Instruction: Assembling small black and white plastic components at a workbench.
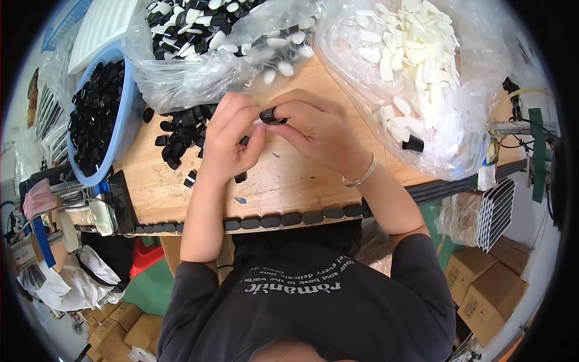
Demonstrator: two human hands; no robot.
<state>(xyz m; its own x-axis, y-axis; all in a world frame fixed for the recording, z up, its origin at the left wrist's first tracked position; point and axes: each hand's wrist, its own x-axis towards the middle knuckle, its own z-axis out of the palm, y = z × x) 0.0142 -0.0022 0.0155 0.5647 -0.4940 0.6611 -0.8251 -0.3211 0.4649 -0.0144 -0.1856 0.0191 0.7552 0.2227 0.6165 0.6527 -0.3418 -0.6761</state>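
Note:
Above the middle of the wooden table, my two hands meet. My right hand [313, 128] has its thumb and fingers closed on a small black cap [269, 115]. Against that cap, my left hand [230, 134] pinches a small white piece [257, 122], mostly hidden by the fingers. A loose pile of black caps [176, 140] lies beside and behind my left hand, and a few single caps lie close to its wrist.
Clear plastic bags hold black caps with white inserts [208, 24] at the back and white oval pieces [416, 48] at the back right. A blue basin [126, 130] of black parts stands left. A row of dark pads [271, 221] lines the front edge of the table [289, 187].

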